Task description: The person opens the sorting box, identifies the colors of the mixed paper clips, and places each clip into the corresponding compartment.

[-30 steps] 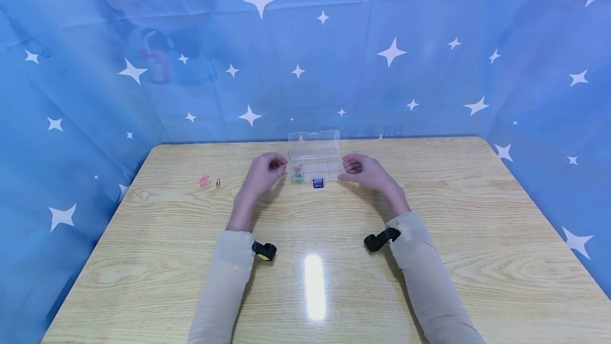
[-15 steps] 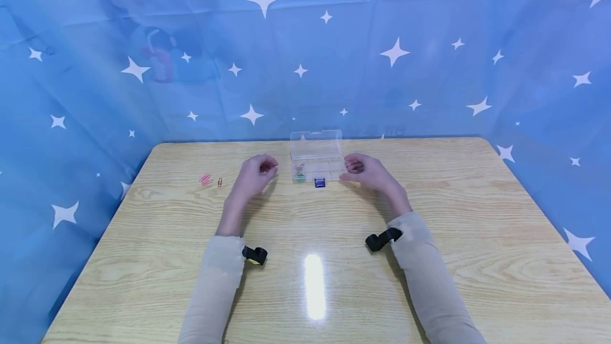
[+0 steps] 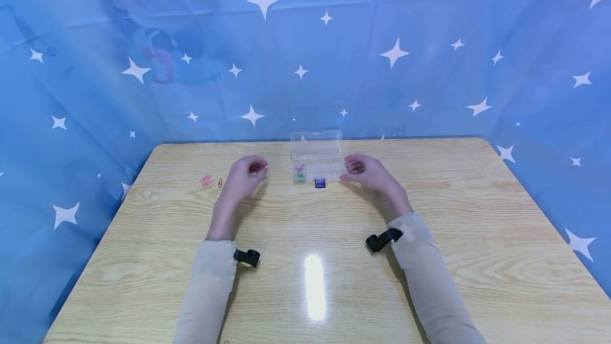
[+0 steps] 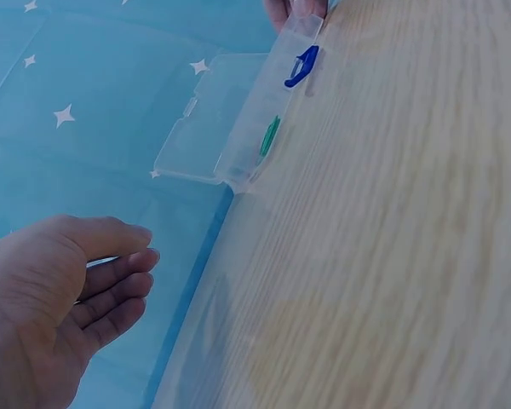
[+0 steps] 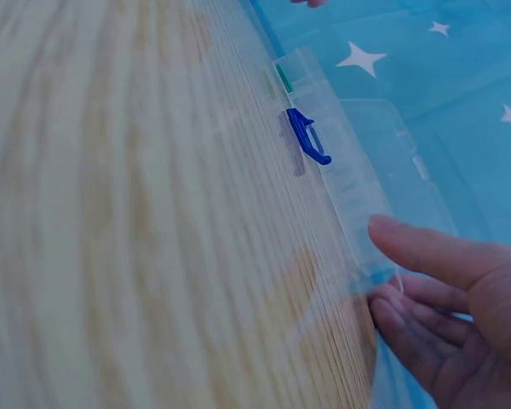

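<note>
A clear plastic compartment box [image 3: 311,167] lies near the table's back edge, its lid [image 3: 316,144] raised behind it. Small green pieces [image 3: 299,177] sit in its left front compartment; their kind is too small to tell. A blue latch [image 5: 308,136] projects from the box's front. My right hand [image 3: 369,172] holds the box's right end, thumb on the front corner and fingers at the side. Left of the box, my left hand [image 3: 242,177] hovers apart from it. Its fingers are loosely bent with nothing between them, as the left wrist view shows.
Several pink paper clips [image 3: 206,180] and a single red paper clip [image 3: 220,183] lie on the wooden table [image 3: 305,227], left of my left hand. A blue curtain with white stars [image 3: 334,68] hangs close behind the table.
My left hand has drawn away from the box's left end, moving left toward the paper clips. The right hand stays at the box, which keeps its place.
</note>
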Available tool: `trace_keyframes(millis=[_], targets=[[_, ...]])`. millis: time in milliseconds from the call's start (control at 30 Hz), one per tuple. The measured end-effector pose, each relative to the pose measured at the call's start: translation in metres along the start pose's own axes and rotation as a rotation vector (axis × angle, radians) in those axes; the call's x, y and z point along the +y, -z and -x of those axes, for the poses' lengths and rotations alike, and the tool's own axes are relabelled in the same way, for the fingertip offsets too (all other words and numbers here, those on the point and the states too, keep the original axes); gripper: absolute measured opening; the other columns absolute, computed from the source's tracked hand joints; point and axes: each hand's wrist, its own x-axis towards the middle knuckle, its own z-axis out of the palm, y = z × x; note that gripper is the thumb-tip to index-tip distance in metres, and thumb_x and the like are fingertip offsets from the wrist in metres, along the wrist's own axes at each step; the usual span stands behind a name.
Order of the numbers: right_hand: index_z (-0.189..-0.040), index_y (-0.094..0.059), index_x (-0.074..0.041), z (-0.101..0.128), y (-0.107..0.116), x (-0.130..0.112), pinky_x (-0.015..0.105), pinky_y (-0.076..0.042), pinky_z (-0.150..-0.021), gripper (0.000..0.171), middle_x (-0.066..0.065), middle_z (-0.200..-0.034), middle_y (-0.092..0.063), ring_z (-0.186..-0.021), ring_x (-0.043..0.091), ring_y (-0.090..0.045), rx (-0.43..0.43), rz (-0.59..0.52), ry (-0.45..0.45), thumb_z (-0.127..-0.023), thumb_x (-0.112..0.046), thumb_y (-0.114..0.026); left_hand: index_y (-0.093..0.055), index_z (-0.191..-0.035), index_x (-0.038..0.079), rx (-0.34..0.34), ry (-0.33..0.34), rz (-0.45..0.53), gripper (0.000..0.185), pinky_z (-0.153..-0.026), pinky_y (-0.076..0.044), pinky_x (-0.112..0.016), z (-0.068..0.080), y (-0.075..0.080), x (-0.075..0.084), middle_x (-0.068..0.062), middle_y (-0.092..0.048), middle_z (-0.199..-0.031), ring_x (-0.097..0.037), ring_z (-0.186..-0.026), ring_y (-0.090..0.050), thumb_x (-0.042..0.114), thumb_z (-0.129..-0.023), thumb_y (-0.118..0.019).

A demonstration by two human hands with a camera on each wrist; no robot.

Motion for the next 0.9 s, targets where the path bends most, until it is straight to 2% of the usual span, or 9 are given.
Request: trace_keyframes(millis=[267, 900], targets=[[-0.141, -0.052, 0.001, 0.001, 0.001, 0.0, 0.044, -0.047, -0.102, 0.062, 0.017, -0.124, -0.061, -0.115, 0.031, -0.058, 0.001, 0.004, -0.002, -0.091, -0.024, -0.078, -0.068, -0.113, -0.008, 0.018, 0.013, 0.018, 0.02, -0.088, -0.053, -0.044, 0.007, 0.012, -0.002, -0.019, -0.069, -0.101, -0.031, -0.095, -0.064, 0.002, -0.095, -0.065], [-0.143, -0.05, 0.0, 0.002, 0.0, -0.002, 0.044, -0.046, -0.104, 0.064, 0.016, -0.125, -0.06, -0.117, 0.031, -0.057, -0.002, 0.019, -0.014, -0.091, -0.026, -0.078, -0.067, -0.113, -0.008, 0.078, 0.055, -0.043, 0.021, -0.086, -0.051, -0.044, 0.023, 0.045, -0.025, -0.019, -0.068, -0.099, -0.032, -0.092, -0.063, 0.003, -0.096, -0.065]])
